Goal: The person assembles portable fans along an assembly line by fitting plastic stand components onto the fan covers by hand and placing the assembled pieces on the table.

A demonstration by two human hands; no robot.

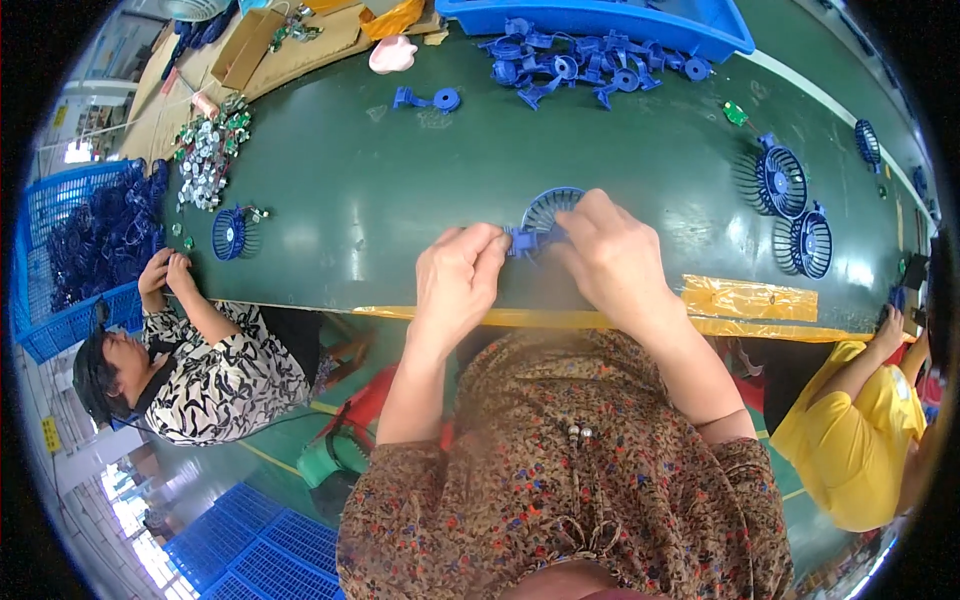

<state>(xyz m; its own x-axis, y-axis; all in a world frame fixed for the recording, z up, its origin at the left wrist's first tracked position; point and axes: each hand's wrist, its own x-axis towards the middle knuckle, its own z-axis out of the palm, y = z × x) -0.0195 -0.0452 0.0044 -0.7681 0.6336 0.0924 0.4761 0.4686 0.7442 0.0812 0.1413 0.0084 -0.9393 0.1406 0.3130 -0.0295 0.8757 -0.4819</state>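
A blue round fan cage (550,206) is in front of me, its near right side covered by my right hand (612,258). The fingers of that hand are closed on the fan, and the exact grip is hidden. Pinched in my left hand (458,282) is a small blue plastic bracket (522,242) at the near edge of the cage. Bracket and cage meet between my hands; I cannot tell whether they are joined. Both hands are just above the green table (380,200).
At the back, blue brackets (600,68) lie before a blue tray (640,22). More fans (780,182) stand right, one fan (229,234) left, near small green-and-silver parts (208,160). Yellow tape (750,298) lines the near edge. Co-workers sit left (230,370) and right (855,430).
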